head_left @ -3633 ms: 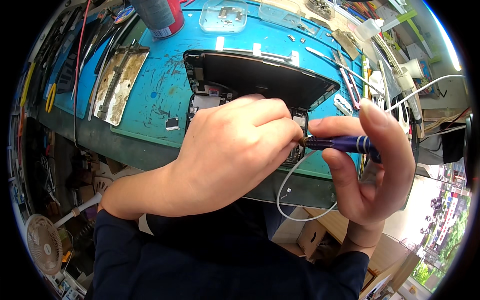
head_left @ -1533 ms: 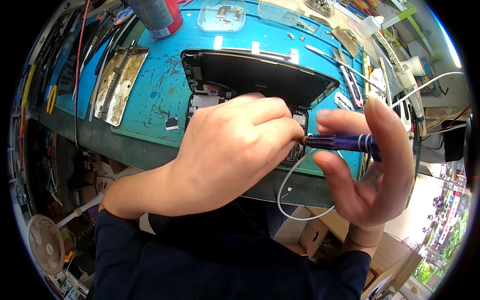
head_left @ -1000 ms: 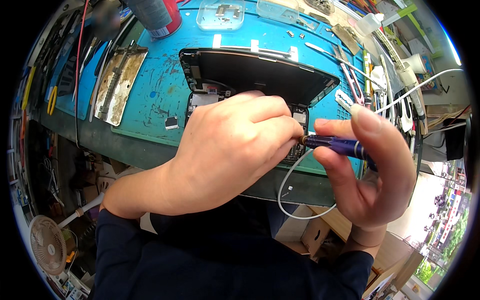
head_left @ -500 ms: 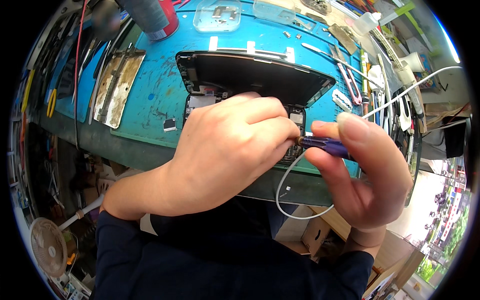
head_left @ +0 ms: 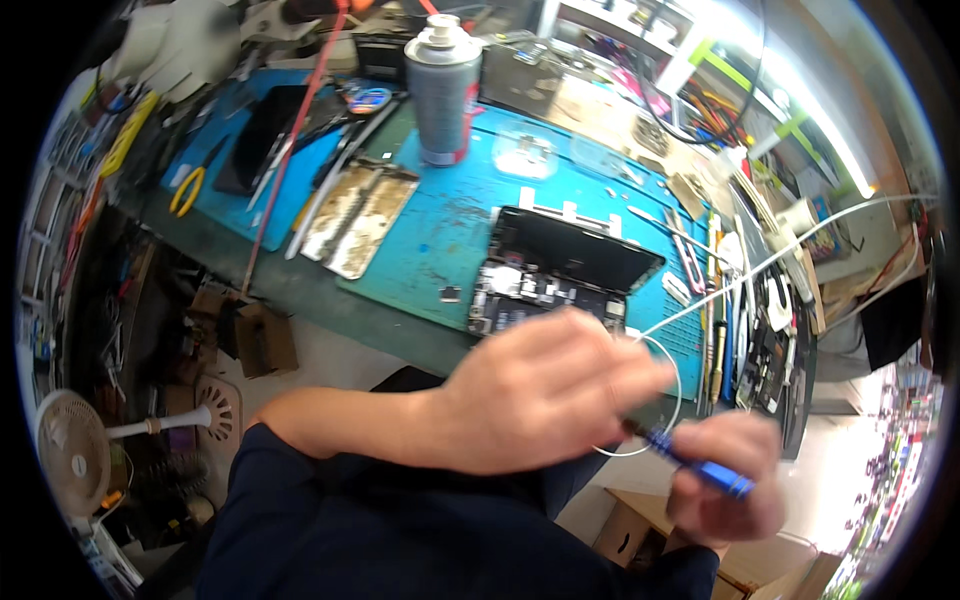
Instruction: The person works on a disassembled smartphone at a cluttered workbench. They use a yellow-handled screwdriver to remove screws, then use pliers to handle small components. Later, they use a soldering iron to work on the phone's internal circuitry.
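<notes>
My left hand (head_left: pixel 540 395), blurred, is below the phone with bent fingers over the front end of a blue screwdriver (head_left: pixel 715 470); whether they grip anything is unclear. My right hand (head_left: pixel 725 475) is closed round the screwdriver's handle, low at the right. The opened black phone (head_left: pixel 525 295) lies on the blue mat (head_left: pixel 445 240), its screen (head_left: pixel 575 240) raised behind its body, showing internal parts. A small dark part (head_left: pixel 450 293) lies left of it. A white cable (head_left: pixel 678 385) loops beside my hands.
A spray can (head_left: pixel 445 100), clear trays (head_left: pixel 525 150) and a dirty metal plate (head_left: pixel 355 220) stand or lie behind and left. Tweezers (head_left: pixel 690 250) and several tools crowd the right. Yellow-handled pliers (head_left: pixel 188 190) lie left. A fan (head_left: pixel 75 450) is at lower left.
Both hands have moved down, away from the phone, uncovering its insides; the screwdriver has come down with my right hand and now tilts. The view has shifted, showing more of the bench's back.
</notes>
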A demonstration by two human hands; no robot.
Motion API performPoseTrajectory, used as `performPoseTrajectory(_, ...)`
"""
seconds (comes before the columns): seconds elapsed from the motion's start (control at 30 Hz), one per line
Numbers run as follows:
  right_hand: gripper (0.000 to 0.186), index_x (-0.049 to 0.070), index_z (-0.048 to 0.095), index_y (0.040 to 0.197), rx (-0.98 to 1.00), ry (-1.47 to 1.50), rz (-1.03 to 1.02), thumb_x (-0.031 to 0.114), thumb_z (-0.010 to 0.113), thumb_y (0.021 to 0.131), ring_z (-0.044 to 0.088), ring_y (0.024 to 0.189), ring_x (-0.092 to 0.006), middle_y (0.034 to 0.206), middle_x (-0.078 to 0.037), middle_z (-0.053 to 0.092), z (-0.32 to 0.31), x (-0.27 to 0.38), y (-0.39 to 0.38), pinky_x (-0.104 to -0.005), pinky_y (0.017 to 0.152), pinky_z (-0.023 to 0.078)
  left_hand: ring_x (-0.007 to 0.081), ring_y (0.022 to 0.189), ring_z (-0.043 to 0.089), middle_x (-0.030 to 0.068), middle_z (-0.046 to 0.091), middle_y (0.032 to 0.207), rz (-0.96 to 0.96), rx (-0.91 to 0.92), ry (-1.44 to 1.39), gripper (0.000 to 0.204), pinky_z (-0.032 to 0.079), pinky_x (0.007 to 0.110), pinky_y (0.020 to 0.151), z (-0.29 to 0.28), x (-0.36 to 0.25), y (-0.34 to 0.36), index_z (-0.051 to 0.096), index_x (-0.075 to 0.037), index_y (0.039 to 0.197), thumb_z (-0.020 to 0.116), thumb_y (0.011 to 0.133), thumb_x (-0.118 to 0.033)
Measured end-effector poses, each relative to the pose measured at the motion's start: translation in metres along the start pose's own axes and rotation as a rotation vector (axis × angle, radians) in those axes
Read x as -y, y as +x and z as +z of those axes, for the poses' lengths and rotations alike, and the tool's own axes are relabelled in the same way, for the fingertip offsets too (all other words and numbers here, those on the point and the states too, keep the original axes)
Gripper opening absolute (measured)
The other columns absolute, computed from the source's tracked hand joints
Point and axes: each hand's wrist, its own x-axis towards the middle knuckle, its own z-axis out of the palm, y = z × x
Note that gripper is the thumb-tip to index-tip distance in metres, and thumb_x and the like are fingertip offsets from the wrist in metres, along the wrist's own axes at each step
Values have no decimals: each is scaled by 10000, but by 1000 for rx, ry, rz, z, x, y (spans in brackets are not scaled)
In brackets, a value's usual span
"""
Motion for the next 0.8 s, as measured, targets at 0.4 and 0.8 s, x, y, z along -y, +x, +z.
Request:
performPoseTrajectory(0.4,498,22,493,1465,-109,-222,535,84,667,1003,688,854,-221,1125,-186,707,-8,35,-65,-359,789,563,282,769,658,114,675,946,-560,-97,511,238,527,384,693,-144,3,-88,685,-29,1134,747,916,-102)
performPoseTrajectory(0.8,128,52,634,916,511,-368,227,87,742,855,687,782,-268,892,-89,605,136,-2,70,-375,666,562,181,720,618,58,657,907,-956,-223,921,352,505,339,691,-204,60,-109,709,-43,1229,753,929,-221)
